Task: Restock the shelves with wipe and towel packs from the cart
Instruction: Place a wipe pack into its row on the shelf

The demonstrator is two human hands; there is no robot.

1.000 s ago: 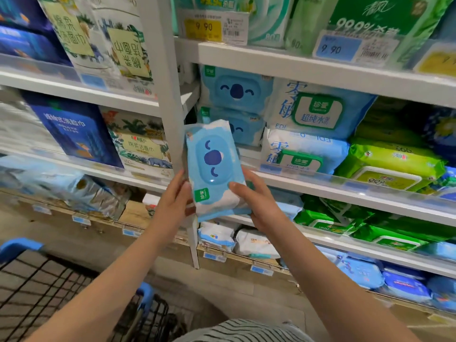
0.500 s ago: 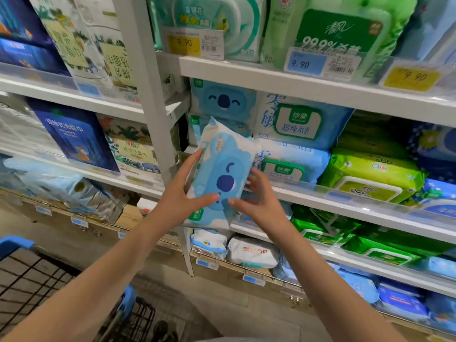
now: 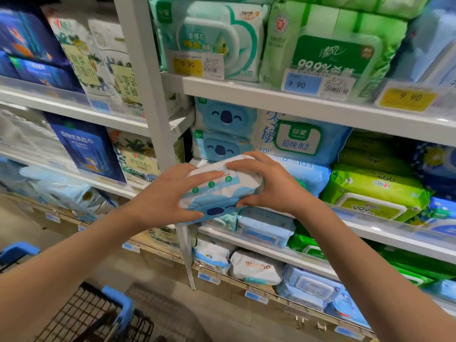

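Note:
A light-blue wipe pack with a koala face lies nearly flat between my hands, at the front edge of the middle shelf. My left hand grips its left end, thumb under and fingers over. My right hand grips its right end the same way. Directly behind it, two matching koala packs are stacked on that shelf. The cart, black wire with blue corners, shows at the bottom left.
A white upright post stands just left of the pack. Blue wipe packs and green wipe packs fill the shelf to the right. Price tags hang on the upper shelf rail. Lower shelves hold more packs.
The koala pack has gone from upright with its face toward me to lying nearly flat, and both hands have carried it forward to the middle shelf edge below the stacked koala packs.

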